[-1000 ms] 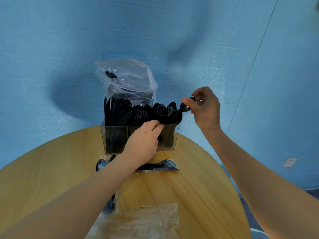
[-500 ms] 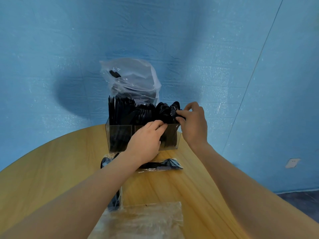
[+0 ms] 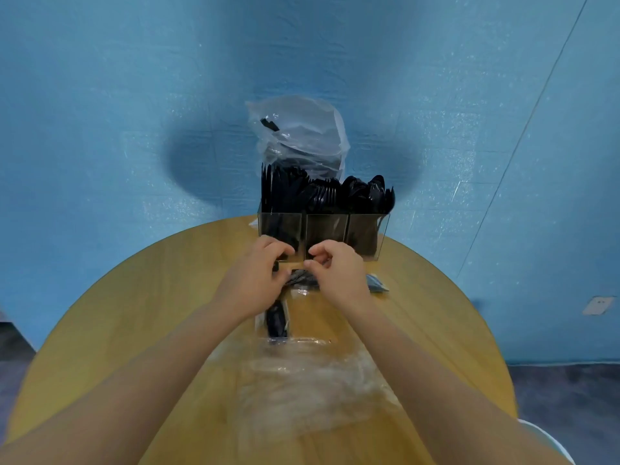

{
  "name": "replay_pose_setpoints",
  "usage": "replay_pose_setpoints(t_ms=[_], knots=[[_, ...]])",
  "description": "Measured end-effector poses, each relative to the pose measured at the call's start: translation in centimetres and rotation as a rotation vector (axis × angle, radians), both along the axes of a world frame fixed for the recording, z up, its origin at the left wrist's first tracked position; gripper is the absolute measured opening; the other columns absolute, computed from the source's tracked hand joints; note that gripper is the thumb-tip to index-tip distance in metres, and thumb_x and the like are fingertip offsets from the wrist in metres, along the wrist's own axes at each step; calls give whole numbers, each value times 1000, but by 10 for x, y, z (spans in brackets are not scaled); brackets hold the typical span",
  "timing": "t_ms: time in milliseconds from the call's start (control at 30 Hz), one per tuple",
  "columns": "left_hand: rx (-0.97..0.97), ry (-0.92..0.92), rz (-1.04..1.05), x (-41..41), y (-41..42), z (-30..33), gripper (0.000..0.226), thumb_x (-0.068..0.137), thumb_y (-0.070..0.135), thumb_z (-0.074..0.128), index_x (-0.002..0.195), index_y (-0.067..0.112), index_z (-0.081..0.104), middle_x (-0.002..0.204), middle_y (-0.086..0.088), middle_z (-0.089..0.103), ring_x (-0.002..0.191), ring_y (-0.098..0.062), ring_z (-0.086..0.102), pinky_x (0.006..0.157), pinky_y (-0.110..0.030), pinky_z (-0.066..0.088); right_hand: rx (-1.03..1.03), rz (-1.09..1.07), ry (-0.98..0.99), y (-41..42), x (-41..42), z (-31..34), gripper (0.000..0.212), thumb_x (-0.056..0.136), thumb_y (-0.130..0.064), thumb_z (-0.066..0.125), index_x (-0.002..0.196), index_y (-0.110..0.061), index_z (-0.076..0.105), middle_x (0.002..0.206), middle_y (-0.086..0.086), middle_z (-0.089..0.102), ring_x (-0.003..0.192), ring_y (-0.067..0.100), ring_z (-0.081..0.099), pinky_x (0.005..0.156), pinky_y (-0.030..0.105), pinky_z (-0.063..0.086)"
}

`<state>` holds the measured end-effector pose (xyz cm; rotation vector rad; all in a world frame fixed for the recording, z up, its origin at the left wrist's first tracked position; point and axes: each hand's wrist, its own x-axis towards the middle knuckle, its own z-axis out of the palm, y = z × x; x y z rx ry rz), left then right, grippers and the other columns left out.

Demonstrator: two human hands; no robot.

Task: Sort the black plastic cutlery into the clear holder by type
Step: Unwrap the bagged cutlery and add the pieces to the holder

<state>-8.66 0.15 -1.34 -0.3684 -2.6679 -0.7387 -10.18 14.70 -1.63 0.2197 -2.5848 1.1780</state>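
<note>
Nearest: crumpled clear wrappers (image 3: 312, 394), loose on the round wooden worktop (image 3: 134, 313).

Next: a clear sleeve of black cutlery (image 3: 275, 318), lying lengthwise between the forearms.

Mid-worktop: left hand (image 3: 255, 280) and right hand (image 3: 339, 273), close together over a wrapped cutlery packet (image 3: 303, 280). Fingers of both curl at its top edge; whether either grip is clamped on the film cannot be told.

Right of the right hand: another wrapped packet (image 3: 377, 283), flat.

Just beyond: clear holder (image 3: 322, 229), three compartments; knives (image 3: 268, 189) left, forks (image 3: 322, 196) centre, spoons (image 3: 369, 193) right, standing upright.

Farthest: plastic bag (image 3: 302, 132) behind the holder, against a blue wall (image 3: 100, 95).
</note>
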Motion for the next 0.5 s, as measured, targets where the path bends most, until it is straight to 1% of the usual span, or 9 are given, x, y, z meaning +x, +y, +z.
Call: replay_pose_setpoints(t_ms=[100, 167, 233, 300, 333, 400, 467, 500], knots=[[75, -46, 53, 16, -19, -11, 28, 92, 20, 57, 120, 21, 58, 123, 5, 50, 105, -10, 51, 82, -21, 37, 0, 41, -126, -19, 15, -8, 23, 87, -21, 66, 108, -13, 61, 99, 0, 58, 85, 8, 51, 65, 15, 37], [105, -69, 84, 25, -27, -17, 29, 92, 20, 56, 121, 20, 58, 123, 4, 49, 108, -12, 51, 85, -21, 37, 0, 46, -191, -29, 23, -12, 23, 85, -23, 68, 105, -13, 59, 96, -2, 57, 85, 11, 52, 66, 18, 39], [138, -81, 105, 30, -34, -24, 28, 93, 20, 56, 121, 21, 58, 124, 3, 49, 112, -13, 50, 88, -21, 37, 50, 43, -221, -35, 29, -14, 25, 83, -27, 70, 98, -15, 55, 96, 0, 57, 85, 14, 53, 63, 21, 39], [177, -91, 118, 33, -39, -29, 27, 93, 20, 56, 119, 22, 59, 122, 4, 50, 114, -13, 49, 89, -21, 36, 133, 35, -240, -40, 34, -16, 31, 81, -33, 72, 93, -15, 49, 96, 2, 53, 82, 16, 49, 57, 21, 33], [194, -92, 124, 34, -40, -32, 26, 93, 20, 56, 119, 22, 59, 121, 4, 50, 113, -13, 49, 90, -21, 36, 179, 26, -244, -42, 36, -18, 35, 80, -37, 72, 91, -15, 47, 96, 3, 52, 82, 17, 48, 57, 23, 32], [224, -89, 138, 36, -43, -38, 26, 92, 19, 56, 118, 23, 59, 116, 7, 50, 111, -11, 50, 89, -21, 37, 254, 2, -243, -44, 39, -21, 41, 77, -42, 73, 90, -15, 45, 97, 3, 49, 83, 17, 46, 63, 26, 32], [247, -81, 147, 37, -42, -44, 26, 92, 19, 57, 118, 23, 59, 113, 8, 50, 108, -10, 51, 86, -20, 38, 285, -8, -246, -45, 39, -21, 40, 77, -43, 73, 87, -15, 45, 97, 2, 47, 84, 17, 46, 66, 27, 32], [262, -76, 149, 38, -42, -46, 26, 92, 19, 57, 118, 23, 59, 113, 8, 51, 107, -8, 51, 85, -20, 38, 298, -4, -251, -45, 38, -20, 36, 78, -40, 73, 86, -15, 48, 97, 3, 50, 85, 18, 48, 66, 27, 34]])
